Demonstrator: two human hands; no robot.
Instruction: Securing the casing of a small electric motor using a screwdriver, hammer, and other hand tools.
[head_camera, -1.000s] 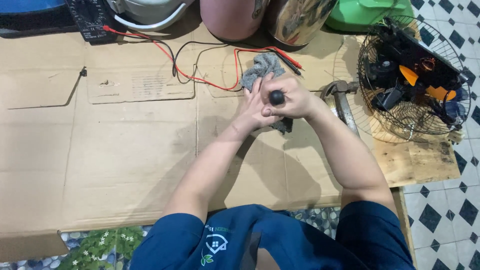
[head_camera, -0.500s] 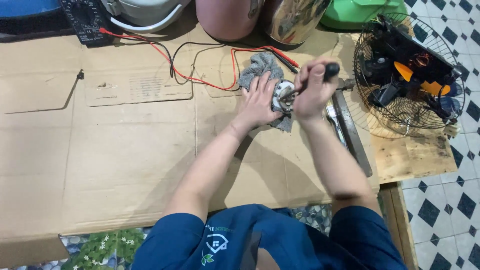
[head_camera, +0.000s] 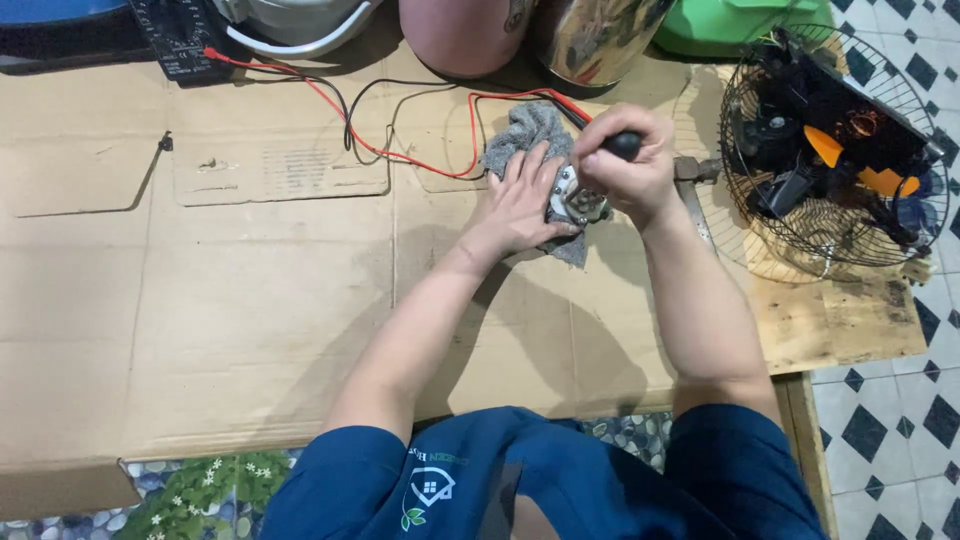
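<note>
**Cardboard-covered table, hands on a small metal part**

Flattened cardboard covers the table, and the grey rag on it serves as landmark. On the rag's near half lies a small metal part. The left hand lies flat on rag and part, fingers spread. The right hand, just right of the rag, is clamped on a black tool handle above the part. Red and black leads run left of the rag. Well right of it sits a wire fan cage. Beyond the rag stands a shiny steel pot.
</note>
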